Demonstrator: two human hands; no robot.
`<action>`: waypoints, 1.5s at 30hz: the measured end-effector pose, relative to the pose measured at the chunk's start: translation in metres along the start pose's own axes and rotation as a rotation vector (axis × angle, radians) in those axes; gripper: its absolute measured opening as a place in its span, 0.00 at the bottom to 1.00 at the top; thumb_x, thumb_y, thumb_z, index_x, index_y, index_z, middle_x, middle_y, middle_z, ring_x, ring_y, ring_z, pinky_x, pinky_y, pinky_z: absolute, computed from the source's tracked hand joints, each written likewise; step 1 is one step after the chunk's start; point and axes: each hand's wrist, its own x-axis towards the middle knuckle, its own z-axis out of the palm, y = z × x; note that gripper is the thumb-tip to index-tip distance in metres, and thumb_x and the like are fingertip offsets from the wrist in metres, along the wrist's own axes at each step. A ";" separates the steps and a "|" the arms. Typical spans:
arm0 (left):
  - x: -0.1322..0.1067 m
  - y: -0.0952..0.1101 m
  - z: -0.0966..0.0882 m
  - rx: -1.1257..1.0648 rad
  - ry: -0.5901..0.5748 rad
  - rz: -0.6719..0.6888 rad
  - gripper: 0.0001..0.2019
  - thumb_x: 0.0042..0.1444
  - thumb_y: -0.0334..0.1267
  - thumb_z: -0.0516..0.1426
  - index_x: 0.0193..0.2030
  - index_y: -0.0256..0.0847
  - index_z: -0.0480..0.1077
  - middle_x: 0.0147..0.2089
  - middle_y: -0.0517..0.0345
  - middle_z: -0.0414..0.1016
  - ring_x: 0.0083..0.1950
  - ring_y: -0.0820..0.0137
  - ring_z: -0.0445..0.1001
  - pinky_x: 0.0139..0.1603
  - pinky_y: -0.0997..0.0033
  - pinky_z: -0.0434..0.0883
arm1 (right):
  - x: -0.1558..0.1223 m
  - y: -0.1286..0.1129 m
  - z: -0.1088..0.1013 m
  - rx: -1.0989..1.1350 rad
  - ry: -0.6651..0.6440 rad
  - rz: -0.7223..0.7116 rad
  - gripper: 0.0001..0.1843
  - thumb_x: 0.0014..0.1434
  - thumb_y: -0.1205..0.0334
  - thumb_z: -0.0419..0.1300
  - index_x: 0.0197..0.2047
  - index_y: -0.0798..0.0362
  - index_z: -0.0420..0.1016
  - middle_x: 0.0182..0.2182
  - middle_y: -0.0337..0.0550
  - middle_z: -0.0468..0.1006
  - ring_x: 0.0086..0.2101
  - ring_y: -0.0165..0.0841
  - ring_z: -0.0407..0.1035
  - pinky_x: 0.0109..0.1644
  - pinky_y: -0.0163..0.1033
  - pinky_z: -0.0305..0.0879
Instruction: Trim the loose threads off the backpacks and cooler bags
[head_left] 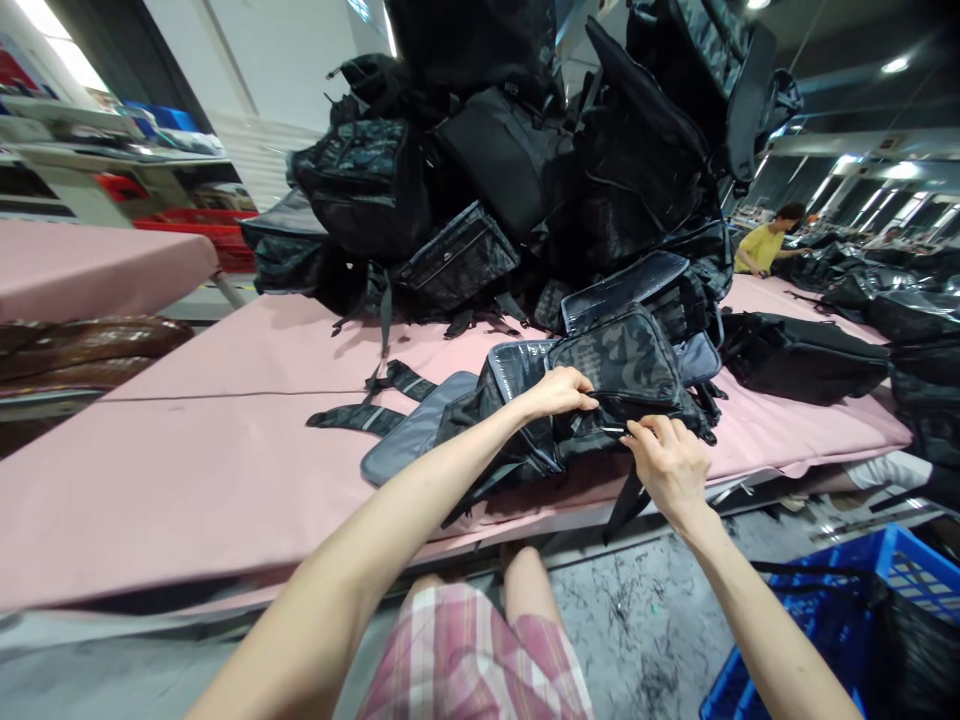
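Observation:
A black camouflage backpack (pixel 600 375) lies on its side at the near edge of a pink-covered table (pixel 187 470). My left hand (pixel 559 392) is closed on the fabric of the bag's front pocket, just above a zipper line. My right hand (pixel 667 462) pinches something small at that zipper, probably the zipper pull (pixel 616 430), at the bag's lower right. A grey padded back panel and loose black straps (pixel 375 400) stretch out to the left of the bag.
A tall heap of black backpacks (pixel 525 160) fills the table behind. Another black bag (pixel 802 355) lies to the right. A blue plastic crate (pixel 847 620) stands on the floor at my right. A person in a yellow shirt (pixel 765 245) works far back.

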 end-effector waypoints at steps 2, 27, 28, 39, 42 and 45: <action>-0.001 0.000 -0.001 -0.002 0.001 0.000 0.13 0.44 0.41 0.53 0.16 0.37 0.59 0.15 0.67 0.50 0.22 0.77 0.51 0.26 0.74 0.49 | 0.001 -0.002 0.002 -0.003 -0.017 -0.018 0.07 0.58 0.62 0.56 0.38 0.52 0.73 0.32 0.42 0.74 0.31 0.32 0.60 0.33 0.38 0.50; -0.200 -0.123 -0.070 -0.218 0.466 -0.366 0.08 0.44 0.34 0.55 0.31 0.37 0.72 0.31 0.61 0.73 0.36 0.70 0.67 0.39 0.73 0.64 | -0.038 0.001 0.019 1.096 0.006 0.841 0.25 0.44 0.51 0.64 0.45 0.52 0.68 0.28 0.38 0.70 0.28 0.29 0.65 0.32 0.36 0.62; -0.217 -0.127 -0.068 -0.211 0.491 -0.392 0.08 0.44 0.35 0.55 0.32 0.37 0.72 0.32 0.60 0.73 0.37 0.68 0.68 0.40 0.72 0.64 | -0.031 -0.017 0.031 1.124 -0.046 0.812 0.25 0.45 0.50 0.63 0.45 0.52 0.68 0.26 0.36 0.68 0.26 0.28 0.64 0.31 0.35 0.61; -0.306 -0.156 -0.034 -0.219 0.628 -0.641 0.11 0.42 0.33 0.54 0.33 0.37 0.72 0.37 0.58 0.75 0.41 0.67 0.70 0.43 0.73 0.66 | -0.042 -0.141 0.088 1.029 -0.369 0.750 0.18 0.46 0.46 0.60 0.34 0.51 0.72 0.27 0.40 0.74 0.30 0.34 0.68 0.33 0.37 0.60; -0.307 -0.157 -0.031 -0.259 0.608 -0.641 0.13 0.43 0.32 0.53 0.36 0.36 0.72 0.37 0.57 0.75 0.39 0.68 0.70 0.40 0.73 0.67 | -0.045 -0.141 0.086 1.001 -0.387 0.758 0.16 0.46 0.47 0.60 0.32 0.50 0.72 0.28 0.40 0.75 0.31 0.35 0.69 0.34 0.38 0.60; -0.310 -0.156 -0.030 -0.288 0.612 -0.626 0.13 0.42 0.32 0.53 0.37 0.36 0.72 0.38 0.56 0.74 0.40 0.67 0.70 0.39 0.73 0.67 | -0.045 -0.145 0.079 1.003 -0.383 0.732 0.15 0.47 0.48 0.59 0.31 0.51 0.72 0.27 0.40 0.75 0.30 0.36 0.69 0.34 0.38 0.61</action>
